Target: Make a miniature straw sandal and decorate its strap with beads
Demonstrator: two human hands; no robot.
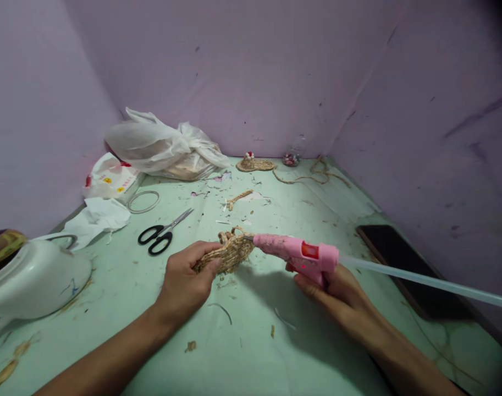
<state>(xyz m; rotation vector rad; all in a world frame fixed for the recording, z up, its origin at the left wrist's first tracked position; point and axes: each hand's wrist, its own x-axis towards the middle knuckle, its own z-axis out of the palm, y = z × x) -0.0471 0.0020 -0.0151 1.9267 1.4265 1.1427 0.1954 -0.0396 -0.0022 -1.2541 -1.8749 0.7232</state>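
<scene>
A small woven straw piece [230, 258] with loops on top is pinched between the thumb and fingers of my left hand [188, 275]. My right hand [337, 291] is wrapped round the handle of a pink glue gun [283, 250], whose metal tip is at the upper right edge of the straw piece; whether they touch cannot be made out. A long translucent glue stick [419, 281] runs out of the gun's back to the right. Black-handled scissors [162, 234] lie left of the straw piece.
Further back are a straw slipper shape [257, 165], a small jar of beads [291, 159], loose twine [304, 179] and a plastic bag [164, 143]. A white pot [40, 280] stands left, near tissue [96, 217] and a ring [143, 202]. A dark phone [407, 269] lies right.
</scene>
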